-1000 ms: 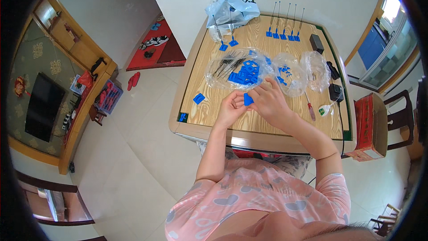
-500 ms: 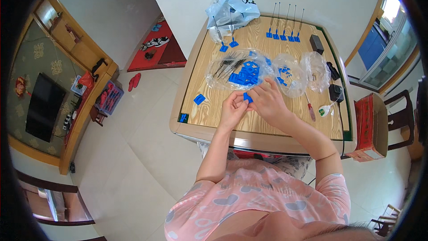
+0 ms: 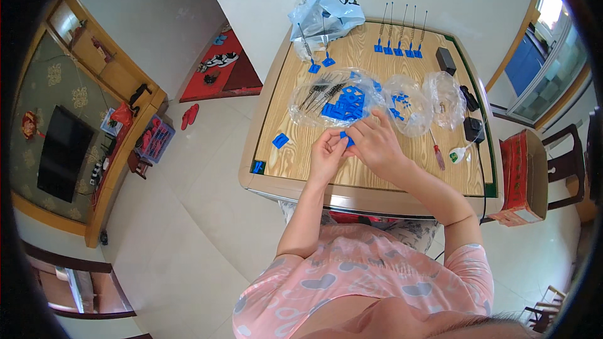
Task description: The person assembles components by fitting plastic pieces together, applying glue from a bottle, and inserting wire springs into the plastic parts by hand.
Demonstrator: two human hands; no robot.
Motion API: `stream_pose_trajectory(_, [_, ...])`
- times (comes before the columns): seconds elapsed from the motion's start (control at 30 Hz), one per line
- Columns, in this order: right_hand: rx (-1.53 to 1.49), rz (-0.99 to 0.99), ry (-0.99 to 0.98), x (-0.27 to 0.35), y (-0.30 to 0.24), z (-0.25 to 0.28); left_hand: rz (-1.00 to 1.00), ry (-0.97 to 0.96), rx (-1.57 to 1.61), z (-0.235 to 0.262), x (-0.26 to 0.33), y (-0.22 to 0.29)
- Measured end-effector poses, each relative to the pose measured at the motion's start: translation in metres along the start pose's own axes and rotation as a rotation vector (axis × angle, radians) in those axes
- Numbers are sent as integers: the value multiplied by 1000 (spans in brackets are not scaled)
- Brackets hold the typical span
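Little displacement is noted against the half-second-earlier frame: both hands have stayed together above the near middle of the wooden table (image 3: 295, 163), with the small blue plastic piece (image 3: 344, 137) kept between them. That piece is seen pinched at the fingertips of the left hand (image 3: 328, 150) and the right hand (image 3: 370, 143), the fingers of both curled inward rather than spread. It lies just right of the left fingertips and just left of the right ones, so neither hand is clearly nearer; its long axis cannot be told at this size. Directly beyond the hands, a clear bag of blue parts (image 3: 336, 102) is recorded, near but apart. A loose blue piece (image 3: 280, 140) lies to the left, closer to the left hand.
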State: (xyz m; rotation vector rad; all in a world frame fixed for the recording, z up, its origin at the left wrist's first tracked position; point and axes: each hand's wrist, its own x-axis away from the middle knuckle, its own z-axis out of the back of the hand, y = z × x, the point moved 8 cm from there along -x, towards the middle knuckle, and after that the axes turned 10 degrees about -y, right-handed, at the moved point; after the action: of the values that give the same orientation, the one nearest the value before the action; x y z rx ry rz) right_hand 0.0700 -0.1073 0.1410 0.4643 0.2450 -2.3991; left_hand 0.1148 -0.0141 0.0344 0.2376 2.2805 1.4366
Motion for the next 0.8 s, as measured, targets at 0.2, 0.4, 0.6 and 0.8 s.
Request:
stream_pose_trajectory(0.2, [-485, -191, 129, 21, 30, 19, 22, -62, 75, -6, 13, 22])
stream_pose_trajectory(0.4, [-1072, -408, 231, 40, 46, -22, -51, -110, 43, -12, 21, 32])
stream_pose_trajectory(0.6, [-1077, -367, 283, 42, 43, -19, -91, -121, -34, -19, 25, 38])
stream_pose_trajectory(0.8, [-1088, -323, 321, 37, 45, -16, -76, -122, -58, -24, 22, 38])
